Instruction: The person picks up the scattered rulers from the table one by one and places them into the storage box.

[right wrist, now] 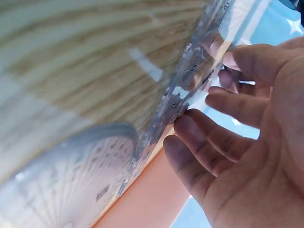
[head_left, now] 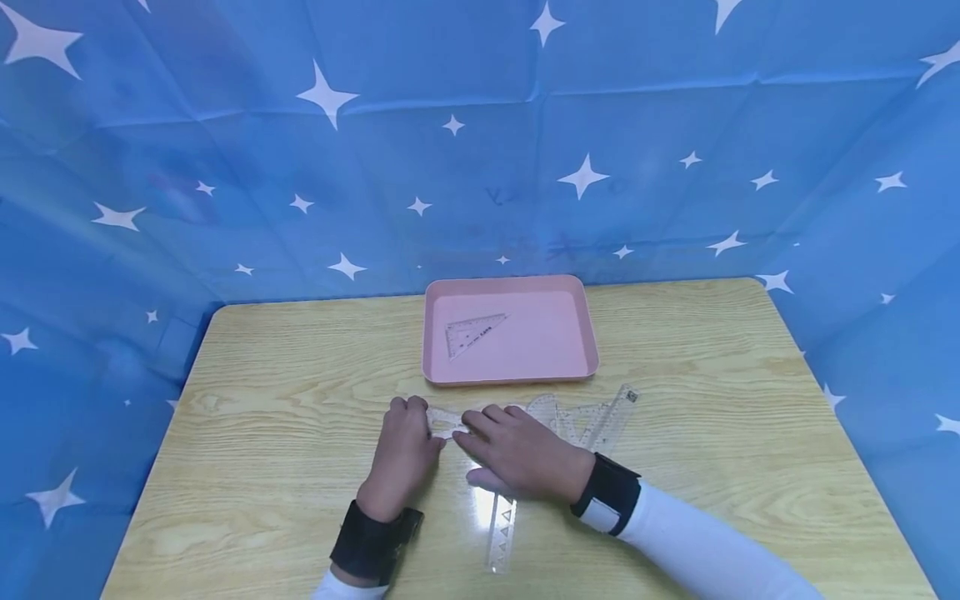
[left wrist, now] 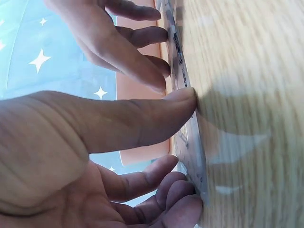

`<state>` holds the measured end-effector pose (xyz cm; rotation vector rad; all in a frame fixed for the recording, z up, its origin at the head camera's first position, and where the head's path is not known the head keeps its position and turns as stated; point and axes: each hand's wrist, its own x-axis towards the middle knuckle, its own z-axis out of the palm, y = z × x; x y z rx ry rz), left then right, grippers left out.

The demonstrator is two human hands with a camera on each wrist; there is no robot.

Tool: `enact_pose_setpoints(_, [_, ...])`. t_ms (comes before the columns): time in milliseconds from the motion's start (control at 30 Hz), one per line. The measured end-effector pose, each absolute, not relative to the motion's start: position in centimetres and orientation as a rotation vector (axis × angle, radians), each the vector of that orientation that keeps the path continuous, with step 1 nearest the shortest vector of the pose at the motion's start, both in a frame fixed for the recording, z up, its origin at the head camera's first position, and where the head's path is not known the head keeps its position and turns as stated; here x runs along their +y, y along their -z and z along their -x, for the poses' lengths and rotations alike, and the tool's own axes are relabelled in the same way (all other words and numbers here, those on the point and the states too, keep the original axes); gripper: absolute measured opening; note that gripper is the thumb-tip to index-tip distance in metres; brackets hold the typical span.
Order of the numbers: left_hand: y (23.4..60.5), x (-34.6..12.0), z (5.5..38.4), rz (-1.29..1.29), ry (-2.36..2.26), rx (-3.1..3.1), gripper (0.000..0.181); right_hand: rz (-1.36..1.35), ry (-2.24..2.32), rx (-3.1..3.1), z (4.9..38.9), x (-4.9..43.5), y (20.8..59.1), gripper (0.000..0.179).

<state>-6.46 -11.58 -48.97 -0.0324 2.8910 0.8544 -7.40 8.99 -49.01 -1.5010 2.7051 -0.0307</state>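
Observation:
My left hand (head_left: 405, 450) pinches the left end of a clear plastic set square (head_left: 446, 421) lying near the table's middle, with thumb and fingers on opposite edges. My right hand (head_left: 525, 454) has its fingertips against the same piece, its thumb held apart; its fingers hide part of the row. Beyond it lie a clear protractor (head_left: 543, 408), another clear set square (head_left: 577, 421) and a clear ruler (head_left: 613, 417) set at a slant. A second ruler (head_left: 501, 533) with triangular cut-outs runs towards me, partly under the right hand.
Behind the hands stands a pink tray (head_left: 540, 379) with a clear triangular set square (head_left: 467, 336) in its left half. The wooden table (head_left: 285, 375) reaches back to a blue star-patterned cloth (head_left: 480, 167).

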Motion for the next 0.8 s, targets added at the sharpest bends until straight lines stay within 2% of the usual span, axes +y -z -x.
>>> enact_pose_setpoints(200, [48.8, -11.6, 6.8, 0.077, -0.866, 2.865, 0.051, 1.541, 0.046, 2.719, 7.9, 8.5, 49.2, 0.047])
enact_pose_setpoints(800, [48.6, -11.9, 7.4, 0.059, -0.859, 2.815, 0.046, 1.440, 0.075, 2.822, 8.9, 6.3, 48.8, 0.056])
